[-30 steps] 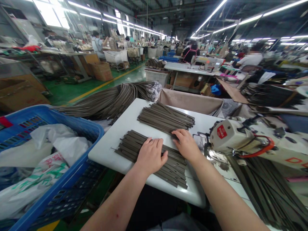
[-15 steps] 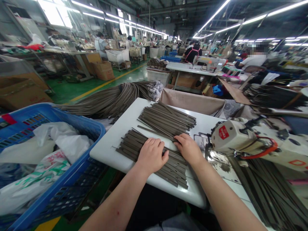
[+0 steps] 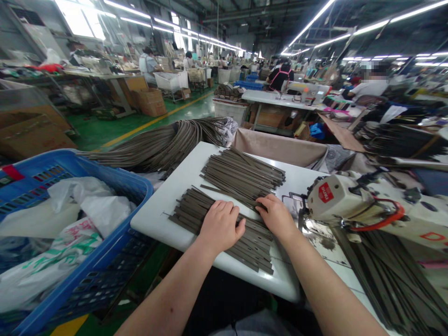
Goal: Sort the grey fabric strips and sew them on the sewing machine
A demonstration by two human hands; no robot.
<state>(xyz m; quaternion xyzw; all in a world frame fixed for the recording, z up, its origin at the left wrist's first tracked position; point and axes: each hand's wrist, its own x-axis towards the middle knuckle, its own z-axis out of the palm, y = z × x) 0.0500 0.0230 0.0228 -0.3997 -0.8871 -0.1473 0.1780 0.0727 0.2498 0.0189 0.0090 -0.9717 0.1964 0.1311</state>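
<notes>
Two piles of narrow dark grey-brown strips lie on a white table [image 3: 157,210]. Across the near pile of strips [image 3: 189,210] rests my left hand [image 3: 222,226], its fingers bent over the top and its thumb standing apart. The fingertips are partly hidden behind the knuckles. At the near right corner of the far pile of strips [image 3: 241,172], my right hand [image 3: 276,214] pinches the end of a strip [image 3: 227,192]. That strip lies slightly apart from the others, along the pile's near edge.
A sewing machine [image 3: 346,200] stands right of the piles, with more long strips [image 3: 388,275] beyond it. A blue basket [image 3: 140,186] holding plastic bags is at the left. Behind the table lies a large strip bundle [image 3: 168,142]. Other people work farther back.
My right hand has shifted slightly to the right, and the strip's end has moved with it. My left hand has stayed in place on the near pile.
</notes>
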